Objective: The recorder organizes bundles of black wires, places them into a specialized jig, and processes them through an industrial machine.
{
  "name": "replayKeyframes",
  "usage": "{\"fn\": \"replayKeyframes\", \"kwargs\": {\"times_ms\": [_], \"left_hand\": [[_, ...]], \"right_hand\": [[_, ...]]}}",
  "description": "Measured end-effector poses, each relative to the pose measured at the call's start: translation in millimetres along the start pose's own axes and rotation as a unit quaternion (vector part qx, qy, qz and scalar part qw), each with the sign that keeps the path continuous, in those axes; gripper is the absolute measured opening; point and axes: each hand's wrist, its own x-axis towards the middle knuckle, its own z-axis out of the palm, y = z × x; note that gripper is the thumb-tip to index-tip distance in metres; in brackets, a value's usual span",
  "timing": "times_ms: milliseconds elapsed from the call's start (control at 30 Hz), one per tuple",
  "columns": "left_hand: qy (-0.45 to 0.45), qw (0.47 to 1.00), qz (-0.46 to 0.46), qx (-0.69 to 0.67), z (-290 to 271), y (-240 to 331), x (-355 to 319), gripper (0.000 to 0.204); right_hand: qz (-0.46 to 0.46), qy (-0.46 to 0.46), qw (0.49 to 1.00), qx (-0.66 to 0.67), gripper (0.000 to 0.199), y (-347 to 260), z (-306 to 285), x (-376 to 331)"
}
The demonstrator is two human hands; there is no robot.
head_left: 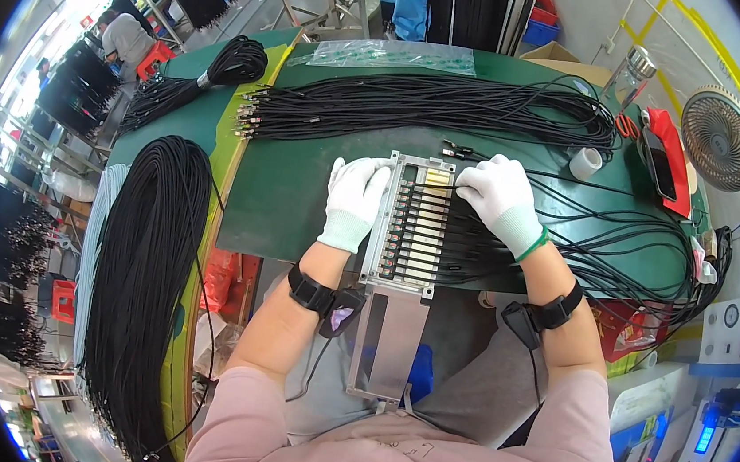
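Fingers (366, 177) on ribbed metal jig (410, 226)

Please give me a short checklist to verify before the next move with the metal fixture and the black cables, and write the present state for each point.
1. Metal fixture lies flat at the edge of the green mat: ok.
2. Left hand rests on the fixture's left side, steadying it: ok.
3. Right hand lies on the cables at the fixture's right side: ok.
4. Every slot holds a cable end: not ok; the top slots look unfilled.
5. Each cable end seated fully in its slot: cannot tell, too small to see.
6. Loose black cables with their ends lie within reach behind the fixture: ok.
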Motion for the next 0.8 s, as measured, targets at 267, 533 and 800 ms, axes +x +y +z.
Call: {"fn": "replayKeyframes", "kwargs": {"times_ms": [267,533,800], "left_hand": [[-0.013,0.960,0.216,0.176,12,26,-8,0.033],[-0.085,0.965,0.166,0.186,10,32,-1,0.034],[0.072,0.993,0.096,0.002,16,19,2,0.027]], "right_hand": [[0.011,-0.009,0.999,0.034,0.011,2,11,1],[0.167,-0.004,0.982,-0.089,0.010,39,17,9],[0.030,0.066,0.996,0.054,0.010,26,-1,5]]}}
